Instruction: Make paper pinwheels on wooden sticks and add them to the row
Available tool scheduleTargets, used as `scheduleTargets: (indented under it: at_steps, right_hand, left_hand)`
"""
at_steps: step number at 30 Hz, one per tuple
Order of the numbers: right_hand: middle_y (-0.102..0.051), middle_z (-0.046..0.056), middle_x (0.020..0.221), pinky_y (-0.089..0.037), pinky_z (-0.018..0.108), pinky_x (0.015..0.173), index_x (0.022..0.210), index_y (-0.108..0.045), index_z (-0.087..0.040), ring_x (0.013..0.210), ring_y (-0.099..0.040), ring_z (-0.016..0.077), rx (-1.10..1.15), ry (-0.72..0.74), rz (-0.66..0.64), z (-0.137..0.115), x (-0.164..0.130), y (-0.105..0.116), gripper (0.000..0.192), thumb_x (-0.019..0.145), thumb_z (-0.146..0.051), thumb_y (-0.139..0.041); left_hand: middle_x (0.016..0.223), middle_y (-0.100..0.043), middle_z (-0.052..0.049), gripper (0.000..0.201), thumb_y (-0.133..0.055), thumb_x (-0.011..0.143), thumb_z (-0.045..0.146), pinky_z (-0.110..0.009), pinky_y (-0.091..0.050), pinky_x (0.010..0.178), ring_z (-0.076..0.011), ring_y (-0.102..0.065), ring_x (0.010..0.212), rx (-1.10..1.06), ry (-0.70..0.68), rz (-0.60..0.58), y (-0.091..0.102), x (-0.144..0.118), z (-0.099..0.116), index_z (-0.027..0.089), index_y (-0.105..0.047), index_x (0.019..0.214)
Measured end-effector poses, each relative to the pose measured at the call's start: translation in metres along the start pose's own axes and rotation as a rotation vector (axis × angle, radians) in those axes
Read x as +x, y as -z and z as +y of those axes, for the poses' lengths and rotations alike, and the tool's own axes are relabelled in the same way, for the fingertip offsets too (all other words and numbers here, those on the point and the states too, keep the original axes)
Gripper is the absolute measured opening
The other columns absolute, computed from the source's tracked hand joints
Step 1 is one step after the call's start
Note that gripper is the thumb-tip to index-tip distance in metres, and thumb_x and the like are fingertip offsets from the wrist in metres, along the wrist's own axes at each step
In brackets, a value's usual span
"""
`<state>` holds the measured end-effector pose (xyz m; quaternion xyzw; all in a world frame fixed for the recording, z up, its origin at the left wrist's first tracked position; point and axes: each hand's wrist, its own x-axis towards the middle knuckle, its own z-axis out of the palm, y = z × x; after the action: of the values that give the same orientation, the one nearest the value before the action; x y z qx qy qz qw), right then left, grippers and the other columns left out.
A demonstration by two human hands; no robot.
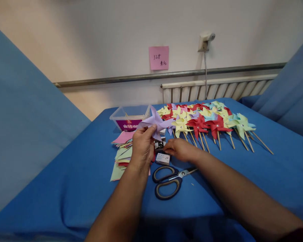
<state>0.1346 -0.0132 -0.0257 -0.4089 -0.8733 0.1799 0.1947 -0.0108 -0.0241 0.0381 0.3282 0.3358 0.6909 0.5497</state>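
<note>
My left hand (142, 147) holds up a folded lilac paper pinwheel head (157, 123) by its lower edge, above a stack of coloured paper squares (121, 154). My right hand (181, 149) rests low on the blue cloth, fingertips at a small open box (163, 158) with shiny pins (159, 145) beside it. Whether the fingers pinch a pin is hidden. Grey-handled scissors (169, 183) lie just in front of both hands.
A row of finished pinwheels on wooden sticks (212, 122) spreads across the far right of the blue-covered table (65, 188). A clear plastic tub (129, 117) stands behind the paper stack. Blue chair backs flank both sides; a wall with a pink note (159, 57) is behind.
</note>
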Motion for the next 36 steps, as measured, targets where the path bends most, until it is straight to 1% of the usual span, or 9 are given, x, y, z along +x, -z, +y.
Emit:
scheduleTargets:
  at_steps: [3, 7, 13, 15, 17, 20, 24, 28, 36]
  right_hand:
    - [-0.072, 0.004, 0.087, -0.041, 0.027, 0.066, 0.097, -0.073, -0.021, 0.075, -0.061, 0.0165, 0.045, 0.009, -0.052, -0.007, -0.003, 0.004, 0.021, 0.089, -0.036, -0.06]
    - [-0.071, 0.005, 0.087, -0.038, 0.028, 0.06, 0.101, -0.069, -0.02, 0.073, -0.062, 0.02, -0.036, -0.017, -0.109, -0.026, -0.008, 0.006, 0.041, 0.074, -0.05, -0.074]
    - [-0.071, 0.007, 0.088, -0.037, 0.029, 0.062, 0.097, -0.066, -0.018, 0.076, -0.063, 0.0206, -0.17, -0.042, -0.131, -0.038, -0.015, 0.016, 0.021, 0.081, -0.032, -0.064]
    - [-0.071, 0.007, 0.092, -0.039, 0.028, 0.066, 0.101, -0.065, -0.018, 0.08, -0.063, 0.0199, -0.146, -0.069, -0.047, -0.033, -0.013, 0.023, 0.023, 0.085, -0.034, -0.061]
    - [-0.07, 0.007, 0.099, -0.041, 0.028, 0.071, 0.107, -0.064, -0.019, 0.087, -0.063, 0.0198, -0.144, -0.105, 0.104, -0.026, -0.006, 0.031, 0.027, 0.089, -0.037, -0.056]
    - [-0.069, 0.009, 0.105, -0.042, 0.029, 0.077, 0.109, -0.063, -0.018, 0.095, -0.063, 0.0213, -0.223, -0.177, 0.244, -0.014, 0.017, 0.038, 0.028, 0.092, -0.038, -0.051]
    - [-0.07, 0.011, 0.108, -0.043, 0.03, 0.078, 0.106, -0.064, -0.018, 0.098, -0.064, 0.0235, -0.363, -0.3, 0.105, -0.001, 0.058, 0.034, 0.024, 0.092, -0.031, -0.049]
    - [-0.071, 0.011, 0.111, -0.045, 0.03, 0.081, 0.109, -0.065, -0.019, 0.102, -0.065, 0.0251, -0.363, -0.32, 0.046, 0.007, 0.084, 0.023, 0.027, 0.09, -0.034, -0.052]
    - [-0.069, 0.012, 0.116, -0.046, 0.032, 0.087, 0.113, -0.064, -0.02, 0.107, -0.064, 0.0263, -0.356, -0.324, 0.007, 0.012, 0.082, 0.022, 0.032, 0.093, -0.037, -0.047]
  left_hand:
    - [0.068, -0.07, -0.001, 0.02, -0.083, 0.055, 0.015, -0.021, -0.049, 0.063, -0.0109, -0.064, 0.061, 0.002, -0.005, 0.005, 0.0, 0.0, 0.0, 0.013, -0.07, 0.07]
    - [0.069, -0.071, -0.002, 0.019, -0.083, 0.056, 0.016, -0.022, -0.05, 0.063, -0.0113, -0.064, 0.062, 0.01, -0.001, -0.001, 0.002, 0.001, 0.001, 0.013, -0.07, 0.071]
    - [0.07, -0.071, -0.001, 0.019, -0.082, 0.056, 0.015, -0.023, -0.053, 0.067, -0.0115, -0.065, 0.065, 0.003, -0.045, 0.029, 0.009, 0.009, 0.005, 0.014, -0.07, 0.071]
    - [0.071, -0.071, -0.001, 0.019, -0.082, 0.056, 0.015, -0.023, -0.053, 0.068, -0.0116, -0.065, 0.065, -0.016, -0.078, 0.042, 0.012, 0.012, 0.009, 0.015, -0.07, 0.071]
    - [0.071, -0.071, 0.0, 0.018, -0.081, 0.057, 0.014, -0.022, -0.052, 0.067, -0.0111, -0.065, 0.065, -0.04, -0.116, 0.053, 0.014, 0.015, 0.012, 0.015, -0.069, 0.071]
    - [0.071, -0.07, -0.002, 0.018, -0.081, 0.057, 0.012, -0.022, -0.051, 0.067, -0.0107, -0.064, 0.065, -0.07, -0.136, 0.061, 0.015, 0.017, 0.015, 0.013, -0.07, 0.071]
    - [0.073, -0.071, -0.003, 0.02, -0.082, 0.057, 0.013, -0.023, -0.051, 0.067, -0.0113, -0.064, 0.066, -0.073, -0.091, 0.057, 0.014, 0.015, 0.012, 0.012, -0.071, 0.074]
    - [0.072, -0.07, -0.002, 0.02, -0.082, 0.057, 0.012, -0.021, -0.051, 0.068, -0.0106, -0.064, 0.067, -0.081, -0.075, 0.054, 0.016, 0.016, 0.01, 0.012, -0.072, 0.075]
    - [0.075, -0.072, -0.003, 0.019, -0.081, 0.059, 0.011, -0.022, -0.052, 0.067, -0.0111, -0.065, 0.067, -0.079, -0.08, 0.043, 0.016, 0.015, 0.011, 0.013, -0.072, 0.076]
